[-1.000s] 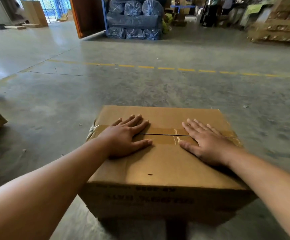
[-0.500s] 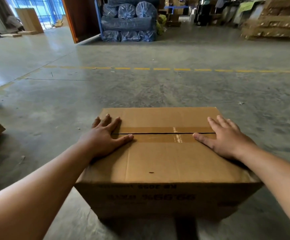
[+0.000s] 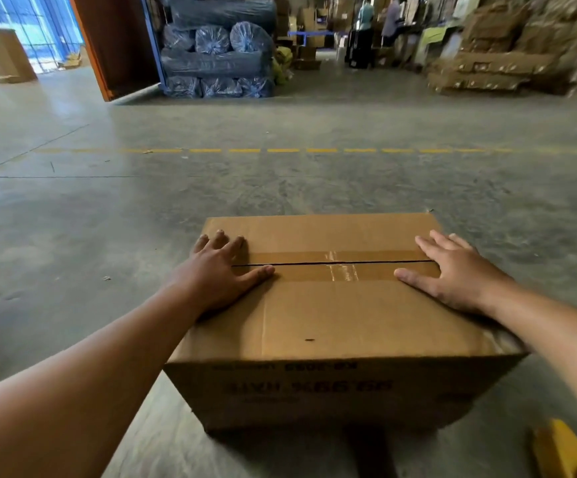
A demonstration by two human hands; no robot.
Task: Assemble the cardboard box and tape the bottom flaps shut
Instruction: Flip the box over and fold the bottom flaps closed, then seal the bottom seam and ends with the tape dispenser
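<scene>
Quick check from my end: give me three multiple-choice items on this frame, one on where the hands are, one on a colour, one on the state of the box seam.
1. Where do the left hand and right hand rest?
A. On the floor
B. At opposite ends of the seam on the cardboard box
C. Both on the near side panel

2. What colour is the dashed floor line?
A. Yellow
B. White
C. Red

3. How do the top flaps lie?
A. Standing upright
B. Torn off
C. Folded flat, meeting at a thin dark gap

Answers: B, each hand lies flat at one seam end; A, the dashes are yellow; C, both flaps lie level.
</scene>
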